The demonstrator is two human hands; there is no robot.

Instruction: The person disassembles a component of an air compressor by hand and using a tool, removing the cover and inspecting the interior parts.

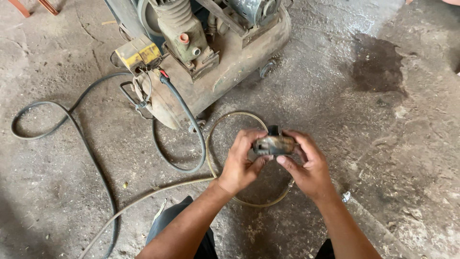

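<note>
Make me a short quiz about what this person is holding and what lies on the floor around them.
1. True or false: both hands hold the small metal part.
2. Which machine stands on the concrete floor above the hands? A) air compressor B) bicycle C) washing machine
3. Fill in: the pale hose lies in a ____ on the floor under the hands.

Key:
1. True: the left hand and right hand grip it with their fingers.
2. A, the rusty air compressor, with a dark hose beside it.
3. Loop.

no packages, labels, signs or screens show anywhere in this view.
</note>
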